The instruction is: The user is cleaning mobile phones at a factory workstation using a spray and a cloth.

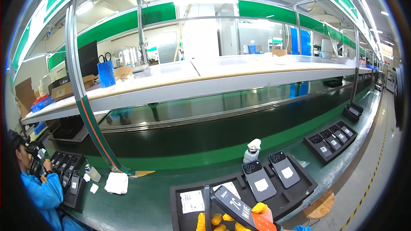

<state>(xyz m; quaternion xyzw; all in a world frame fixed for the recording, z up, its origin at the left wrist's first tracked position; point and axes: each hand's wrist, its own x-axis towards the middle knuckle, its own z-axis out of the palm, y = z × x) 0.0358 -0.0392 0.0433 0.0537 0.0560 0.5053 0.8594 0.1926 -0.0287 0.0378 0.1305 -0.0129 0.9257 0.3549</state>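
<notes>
- Yellow-tipped left hand [217, 219]: grip closed around a thin dark slab [207, 205], upright, seen nearly edge-on.
- Right hand [265, 212]: grip pinching a dark phone with an orange lower part [234, 205], tilted, just beside the slab.
- Both held over the front of a black tray [174, 205] on the green tabletop [147, 205].
- In tray: two grey phones [258, 176] bearing white labels; printed white paper [192, 201] at left.
- Bottle [251, 156] just behind tray.

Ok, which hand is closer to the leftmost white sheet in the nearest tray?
Left. In view, the left hand is just below the sheet; the right hand is farther right.
</notes>
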